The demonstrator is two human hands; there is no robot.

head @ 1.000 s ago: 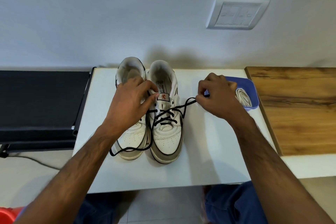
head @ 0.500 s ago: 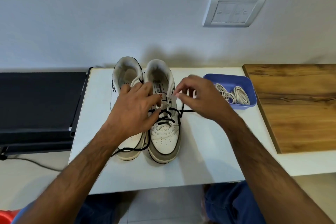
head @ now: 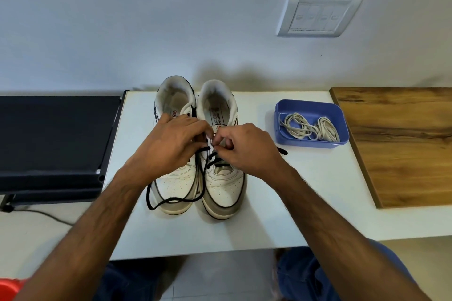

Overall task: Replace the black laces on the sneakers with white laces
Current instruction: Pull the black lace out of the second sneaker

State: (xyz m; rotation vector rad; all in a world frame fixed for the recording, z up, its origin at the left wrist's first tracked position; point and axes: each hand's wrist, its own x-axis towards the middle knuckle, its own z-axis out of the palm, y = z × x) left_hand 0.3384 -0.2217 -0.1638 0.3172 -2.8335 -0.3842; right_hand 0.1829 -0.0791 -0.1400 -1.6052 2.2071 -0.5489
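Two white sneakers stand side by side on the white table (head: 305, 203), toes toward me. The right sneaker (head: 223, 188) still carries a black lace (head: 201, 178) through its lower eyelets; one loose end trails in a loop over the left sneaker (head: 175, 186), the other end pokes out right of my wrist. My left hand (head: 171, 146) grips the tongue area of the right sneaker. My right hand (head: 244, 149) pinches the black lace at the upper eyelets. White laces (head: 310, 127) lie coiled in a blue tray (head: 281, 127) to the right.
A black flat device (head: 53, 139) adjoins the table on the left, with a cable below it. A wooden board (head: 401, 144) lies at the right edge. A switch plate (head: 318, 17) is on the wall behind. Something red (head: 9, 288) shows at the bottom left.
My right hand moved left from beside the blue tray back to the right sneaker's eyelets, uncovering the tray. The pulled-out lace end now lies loose on the table. My left hand stayed on the sneaker.
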